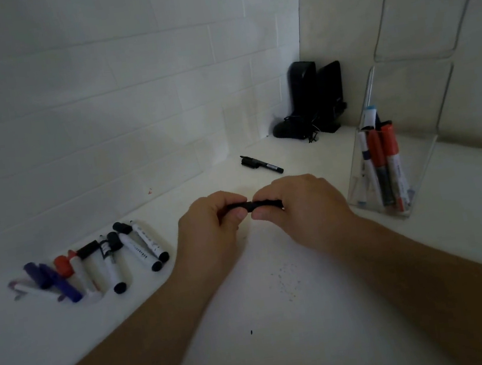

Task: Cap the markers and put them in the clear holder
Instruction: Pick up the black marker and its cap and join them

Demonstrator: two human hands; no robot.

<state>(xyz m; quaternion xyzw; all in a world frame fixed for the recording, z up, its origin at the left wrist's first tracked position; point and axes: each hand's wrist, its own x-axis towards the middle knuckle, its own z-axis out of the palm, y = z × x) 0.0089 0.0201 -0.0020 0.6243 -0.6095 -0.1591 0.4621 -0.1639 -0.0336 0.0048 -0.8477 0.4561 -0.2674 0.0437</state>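
My left hand (213, 227) and my right hand (299, 205) meet over the middle of the white desk, and both grip one black marker (247, 206) held level between them; most of it is hidden by my fingers. The clear holder (424, 164) stands at the right with several markers upright in it, red ones (382, 160) among them. A heap of loose markers and caps (99, 259) lies at the left: black-and-white, red and purple ones. Farther back lies one more black marker (262, 165).
Two black speakers (317, 95) with cables stand in the far corner against the white brick wall. A tall clear acrylic stand (424, 5) rises behind the holder. Small dark specks (286, 280) dot the desk near my forearms.
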